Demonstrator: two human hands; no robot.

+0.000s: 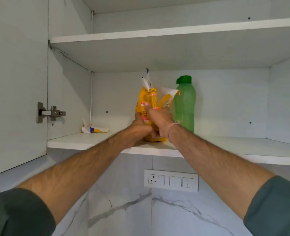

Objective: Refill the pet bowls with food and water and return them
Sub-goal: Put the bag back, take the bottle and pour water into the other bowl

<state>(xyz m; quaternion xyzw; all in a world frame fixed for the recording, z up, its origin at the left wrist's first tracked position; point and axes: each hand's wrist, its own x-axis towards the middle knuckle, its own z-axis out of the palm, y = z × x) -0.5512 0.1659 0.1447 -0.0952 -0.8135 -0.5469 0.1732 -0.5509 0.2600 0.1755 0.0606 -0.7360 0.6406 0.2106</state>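
At mid-frame, on the lower cabinet shelf (226, 147), stands a yellow bag (148, 99), upright, its torn white top flaring upward. Its print is too blurred to read, and its contents cannot be seen. Both hands hide most of its lower half. The left hand (139, 127) grips the bag low down, fingers curled round it; the fingertips are out of sight against the bag. The right hand (159, 116) grips it higher, with the thumb (146, 106) pressed on the printed front and the other fingers gone behind the bag, hidden. A thin band (172, 126) circles the right wrist.

Just right of the bag, touching or nearly so, a green bottle (185, 106) with a green cap stands upright; the right wrist covers part of its base, and its fill level cannot be made out. Well apart at the left, near the back corner, a torn scrap (94, 129) of white and yellow packet lies flat. A white cable (91, 96) runs down that corner.

An upper shelf (158, 34) crosses the top of the frame; its surface cannot be seen from below. The cabinet door (16, 82) stands open at the left, cut off by the frame edge, with a metal hinge (50, 112) beside it. Below the cabinet is a marbled grey wall (123, 210) with a white switch panel (171, 180). Dark green sleeves (18, 213) fill the bottom corners.
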